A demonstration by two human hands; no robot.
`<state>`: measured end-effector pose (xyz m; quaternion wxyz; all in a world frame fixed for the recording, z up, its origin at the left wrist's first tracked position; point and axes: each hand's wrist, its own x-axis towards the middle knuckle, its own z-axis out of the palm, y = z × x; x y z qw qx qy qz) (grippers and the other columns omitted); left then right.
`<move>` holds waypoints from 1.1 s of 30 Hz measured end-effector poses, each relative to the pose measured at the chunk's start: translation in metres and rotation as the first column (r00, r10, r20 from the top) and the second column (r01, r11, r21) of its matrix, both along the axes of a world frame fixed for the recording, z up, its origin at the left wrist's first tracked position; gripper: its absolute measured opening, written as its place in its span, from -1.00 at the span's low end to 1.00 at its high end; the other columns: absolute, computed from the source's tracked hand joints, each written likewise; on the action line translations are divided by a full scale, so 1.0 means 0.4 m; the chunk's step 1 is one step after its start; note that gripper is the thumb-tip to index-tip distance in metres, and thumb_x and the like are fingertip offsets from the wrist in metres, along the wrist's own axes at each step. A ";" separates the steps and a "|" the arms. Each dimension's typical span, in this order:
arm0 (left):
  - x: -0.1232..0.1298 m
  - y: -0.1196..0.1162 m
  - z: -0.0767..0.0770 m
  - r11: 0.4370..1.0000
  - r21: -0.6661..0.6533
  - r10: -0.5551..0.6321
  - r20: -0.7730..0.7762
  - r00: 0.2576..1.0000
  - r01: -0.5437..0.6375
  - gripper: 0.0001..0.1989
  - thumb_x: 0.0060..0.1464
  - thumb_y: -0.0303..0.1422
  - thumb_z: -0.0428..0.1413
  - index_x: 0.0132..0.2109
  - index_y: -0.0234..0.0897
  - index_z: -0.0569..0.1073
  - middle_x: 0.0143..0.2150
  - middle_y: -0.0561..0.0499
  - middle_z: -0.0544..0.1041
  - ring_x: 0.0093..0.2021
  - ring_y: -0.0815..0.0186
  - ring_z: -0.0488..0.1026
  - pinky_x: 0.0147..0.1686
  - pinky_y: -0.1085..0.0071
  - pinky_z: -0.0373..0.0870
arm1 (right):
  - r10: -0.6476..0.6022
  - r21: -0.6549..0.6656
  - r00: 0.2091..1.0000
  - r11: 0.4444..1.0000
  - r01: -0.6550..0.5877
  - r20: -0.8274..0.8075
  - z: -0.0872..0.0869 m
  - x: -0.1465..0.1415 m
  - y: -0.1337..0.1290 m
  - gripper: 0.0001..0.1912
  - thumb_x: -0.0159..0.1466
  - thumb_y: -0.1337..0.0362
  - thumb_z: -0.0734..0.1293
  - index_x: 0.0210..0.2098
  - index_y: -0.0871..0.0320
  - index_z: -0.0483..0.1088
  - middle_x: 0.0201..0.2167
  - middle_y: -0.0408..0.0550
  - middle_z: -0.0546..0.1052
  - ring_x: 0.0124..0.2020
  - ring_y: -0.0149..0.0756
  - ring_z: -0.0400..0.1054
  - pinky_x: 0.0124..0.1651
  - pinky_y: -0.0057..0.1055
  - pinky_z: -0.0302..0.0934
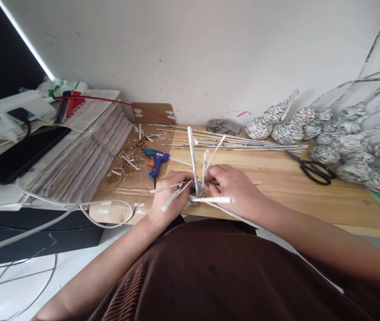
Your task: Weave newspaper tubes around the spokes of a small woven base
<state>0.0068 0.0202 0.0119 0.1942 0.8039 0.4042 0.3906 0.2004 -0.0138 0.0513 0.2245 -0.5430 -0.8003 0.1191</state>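
Observation:
Between my hands, just above the table's front edge, is a small woven piece of rolled paper [196, 192] with several paper tubes [192, 154] sticking out of it. My left hand [173, 196] is closed around its left side, and two tubes cross over the back of that hand. On the far right side, the fingers of my right hand [225, 180] are bent and pinched at the piece by a tube. One long paper strand [234, 216] trails from it under my right forearm. My fingertips are partly hidden behind the tubes.
A blue glue gun [158, 162] lies on cardboard [109, 195] amid paper scraps. Loose paper tubes [243, 141], a grey cloth [223, 126] and black scissors [316, 171] lie beyond. Woven paper shapes [288, 133] line the right. Stacked newspapers [103, 147] bear a phone [22, 154].

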 end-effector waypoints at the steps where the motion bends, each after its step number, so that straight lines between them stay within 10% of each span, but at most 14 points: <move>1: 0.001 -0.001 0.001 1.000 -0.031 0.000 -0.003 1.000 0.000 -0.85 0.18 -0.48 0.12 -0.22 -0.24 0.59 -0.24 -0.02 0.67 -0.18 0.24 0.58 -0.12 0.36 0.46 | -0.004 0.001 1.000 1.000 0.004 0.003 -0.003 0.000 -0.001 -0.82 0.19 0.52 0.28 -0.28 0.16 0.41 -0.36 -0.05 0.53 -0.28 -0.24 0.40 -0.15 -0.35 0.21; 9: 0.005 -0.006 0.021 0.977 -0.202 -0.053 0.061 0.997 0.065 -0.83 0.21 -0.42 0.10 -0.20 -0.23 0.61 -0.29 0.03 0.68 -0.34 0.32 0.58 -0.31 0.47 0.45 | -0.016 0.053 0.998 0.998 0.020 -0.060 -0.015 -0.003 -0.017 -0.80 0.18 0.53 0.28 -0.27 0.15 0.44 -0.31 -0.04 0.55 -0.25 -0.24 0.42 -0.13 -0.35 0.24; 16: 0.007 0.003 0.008 0.987 -0.152 -0.025 0.111 0.994 0.042 -0.87 0.15 -0.42 0.16 -0.26 -0.23 0.63 -0.25 -0.01 0.69 -0.23 0.25 0.61 -0.14 0.39 0.49 | -0.167 -0.209 0.945 0.972 0.109 -0.282 0.004 -0.004 -0.007 -0.91 0.28 0.34 0.32 -0.28 0.12 0.49 -0.41 -0.13 0.59 -0.40 -0.34 0.44 -0.29 -0.43 0.22; 33: 0.000 -0.027 0.037 0.989 -0.146 -0.034 0.016 0.999 0.036 -0.79 0.11 -0.54 0.09 -0.25 -0.21 0.60 -0.28 0.03 0.66 -0.27 0.28 0.59 -0.25 0.43 0.47 | 0.039 0.167 0.999 0.985 -0.037 -0.007 -0.023 -0.038 -0.019 -0.88 0.28 0.42 0.29 -0.28 0.12 0.46 -0.39 -0.07 0.57 -0.34 -0.26 0.37 -0.23 -0.39 0.18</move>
